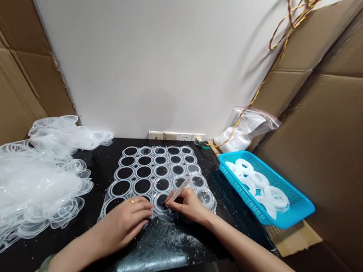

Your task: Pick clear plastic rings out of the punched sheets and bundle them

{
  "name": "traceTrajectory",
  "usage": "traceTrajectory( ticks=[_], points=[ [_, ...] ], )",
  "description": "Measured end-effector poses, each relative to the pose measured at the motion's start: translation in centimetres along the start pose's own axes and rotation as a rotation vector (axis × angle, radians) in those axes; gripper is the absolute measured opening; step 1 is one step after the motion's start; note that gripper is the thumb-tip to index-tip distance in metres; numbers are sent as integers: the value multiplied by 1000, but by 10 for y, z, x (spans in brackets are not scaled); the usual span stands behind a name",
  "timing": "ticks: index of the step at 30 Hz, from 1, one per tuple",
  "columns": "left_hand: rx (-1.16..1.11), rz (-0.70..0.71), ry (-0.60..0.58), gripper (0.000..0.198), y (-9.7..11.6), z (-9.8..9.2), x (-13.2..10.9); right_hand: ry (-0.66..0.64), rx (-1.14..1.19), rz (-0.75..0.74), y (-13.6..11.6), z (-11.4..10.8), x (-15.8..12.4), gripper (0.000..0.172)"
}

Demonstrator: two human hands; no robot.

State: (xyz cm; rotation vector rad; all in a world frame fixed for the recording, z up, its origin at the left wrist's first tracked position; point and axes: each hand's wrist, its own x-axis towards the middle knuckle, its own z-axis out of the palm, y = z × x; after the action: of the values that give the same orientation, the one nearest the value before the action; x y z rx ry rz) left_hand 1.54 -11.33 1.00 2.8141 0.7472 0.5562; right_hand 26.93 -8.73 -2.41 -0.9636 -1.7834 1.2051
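The right hand (pixel 188 204) pinches a clear plastic strip (pixel 178 190) with its tip at one ring of a perforated clear plastic sheet (pixel 136 162) on the black counter (pixel 100 178), while the left hand (pixel 122 222) rests open and empty-looking on the sheet's near edge.

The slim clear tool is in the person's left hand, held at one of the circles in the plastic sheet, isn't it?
Not the left hand: the head view shows the slim clear tool in the person's right hand. It is held at one of the circles in the clear plastic sheet, as you said. The left hand lies on the sheet.
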Motion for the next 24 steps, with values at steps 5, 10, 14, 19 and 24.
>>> traceTrajectory(
  ticks=[5,10,14,19,24],
  points=[
    [-40,-9,-62,37,16,25,5,18,-18,-39,-2,0,-2,23],
    [-54,-54,-74,39,22,29,0,17,-66,-60,-1,1,-3,22],
    [-80,-111,-60,41,27,32,-2,-8,-188,-142,-4,1,-6,22],
    [-109,-149,-67,42,27,33,-3,-89,-461,-296,-10,-1,-13,22],
    [-132,-169,-100,42,28,31,-5,-123,-776,-417,-5,-9,1,23]
  ],
)
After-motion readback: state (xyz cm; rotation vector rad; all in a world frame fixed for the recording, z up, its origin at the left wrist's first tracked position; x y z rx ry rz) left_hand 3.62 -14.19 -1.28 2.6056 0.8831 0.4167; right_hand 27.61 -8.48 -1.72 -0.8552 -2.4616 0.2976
